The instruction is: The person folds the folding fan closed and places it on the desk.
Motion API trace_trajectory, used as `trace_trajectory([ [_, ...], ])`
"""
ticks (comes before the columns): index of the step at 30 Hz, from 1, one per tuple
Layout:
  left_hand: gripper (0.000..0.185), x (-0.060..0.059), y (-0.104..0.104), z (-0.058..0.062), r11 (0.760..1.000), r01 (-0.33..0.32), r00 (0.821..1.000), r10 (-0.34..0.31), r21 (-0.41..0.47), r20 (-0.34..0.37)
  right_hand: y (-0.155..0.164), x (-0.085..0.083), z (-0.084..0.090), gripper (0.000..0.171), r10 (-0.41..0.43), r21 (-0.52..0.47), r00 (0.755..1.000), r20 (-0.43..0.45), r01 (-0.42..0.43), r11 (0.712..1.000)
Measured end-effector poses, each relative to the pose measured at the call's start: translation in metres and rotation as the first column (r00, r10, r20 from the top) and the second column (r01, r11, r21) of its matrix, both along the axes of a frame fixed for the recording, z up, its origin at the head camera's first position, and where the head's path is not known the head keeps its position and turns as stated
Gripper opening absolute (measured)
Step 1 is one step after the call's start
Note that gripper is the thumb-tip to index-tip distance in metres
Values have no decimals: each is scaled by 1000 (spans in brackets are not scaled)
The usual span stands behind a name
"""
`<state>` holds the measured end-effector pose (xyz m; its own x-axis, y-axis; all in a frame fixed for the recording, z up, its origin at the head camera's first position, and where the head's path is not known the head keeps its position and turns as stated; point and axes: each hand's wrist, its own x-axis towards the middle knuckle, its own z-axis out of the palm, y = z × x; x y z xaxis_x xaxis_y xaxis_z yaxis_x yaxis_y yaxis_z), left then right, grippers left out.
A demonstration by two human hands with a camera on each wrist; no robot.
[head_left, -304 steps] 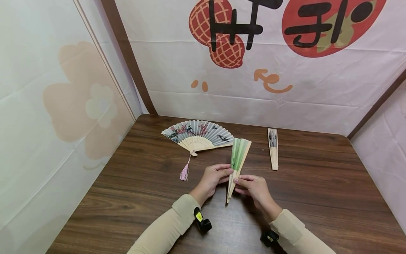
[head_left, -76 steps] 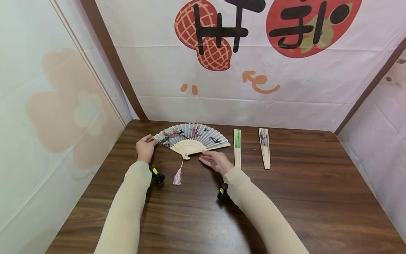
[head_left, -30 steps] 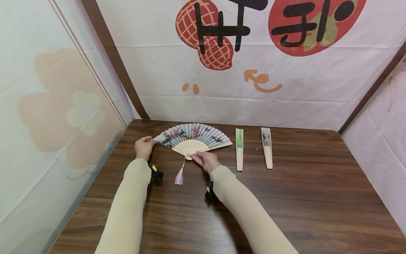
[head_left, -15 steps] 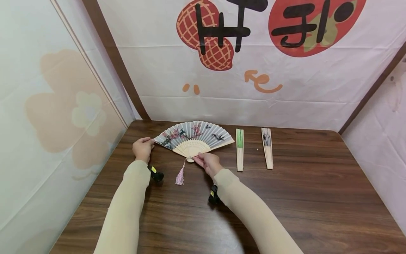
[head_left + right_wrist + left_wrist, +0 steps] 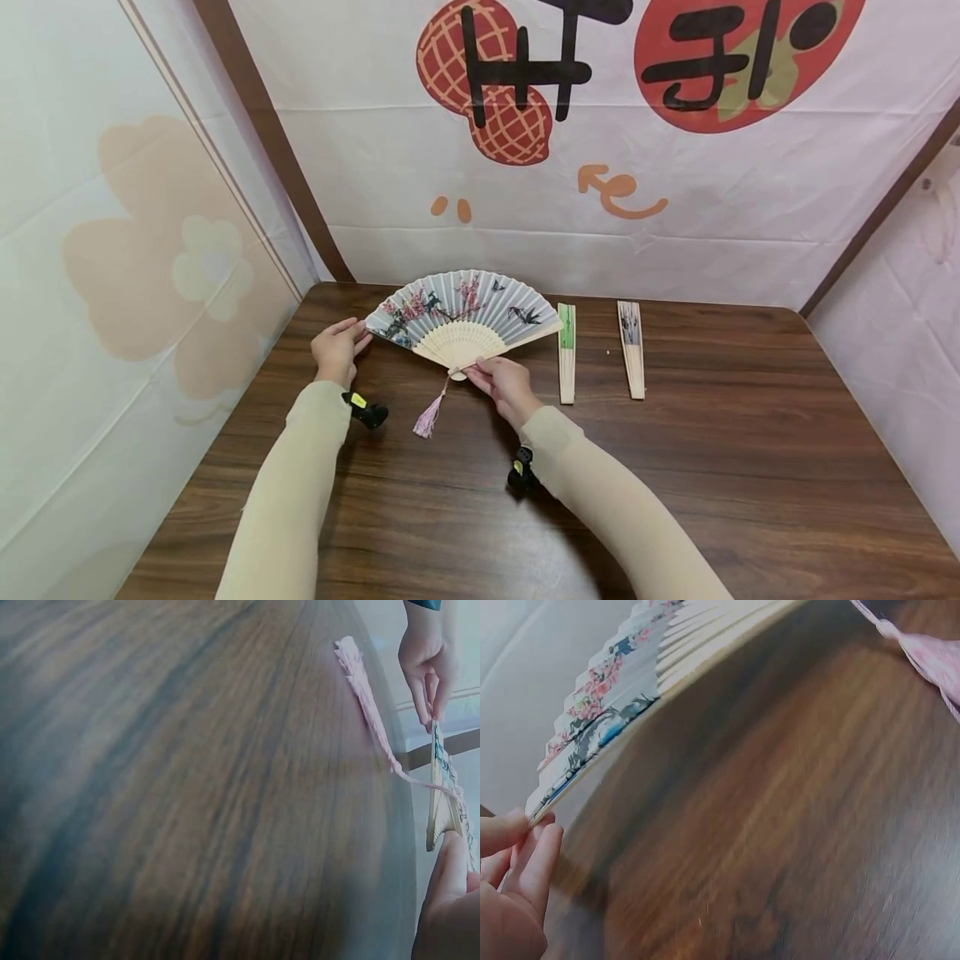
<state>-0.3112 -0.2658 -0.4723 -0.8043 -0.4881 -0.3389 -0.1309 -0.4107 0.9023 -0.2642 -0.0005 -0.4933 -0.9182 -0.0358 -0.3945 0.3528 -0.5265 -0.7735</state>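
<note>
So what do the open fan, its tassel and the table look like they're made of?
Open fan: pale slats, probably bamboo or light wood, unvarnished; the pleated leaf with printed blossoms and birds looks like matte fabric or paper. Tassel: pink thread strands on a cord. Table: dark wood grain with a soft sheen, possibly laminate.

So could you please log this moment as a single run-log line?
left hand: pinches painted fan at left edge | right hand: pinches its pivot | fan: spread open | pink tassel: hangs to table | green folded fan, dark folded fan: lying alongside

The open fan [image 5: 463,317], grey with pink blossoms and a pink tassel [image 5: 430,417], is tilted up off the table.
</note>
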Motion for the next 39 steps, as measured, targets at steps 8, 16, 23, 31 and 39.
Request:
trace_trajectory([
  [8,16,10,11,13,971,5,997,15,240,-82,5,10,7,21,14,-2,998,-63,-14,1000],
  [16,15,17,20,22,953,45,996,-20,299,-86,8,22,9,19,33,20,994,-107,-31,999],
  [23,12,19,26,24,942,54,992,-13,331,-124,12,27,10,19,30,19,993,-119,-28,999],
  [31,26,18,36,24,956,35,989,9,292,-148,18,30,7,20,28,10,993,-118,-27,1000],
  [39,16,16,39,24,959,30,986,18,283,-168,21,32,6,21,33,26,990,-139,-30,999],
])
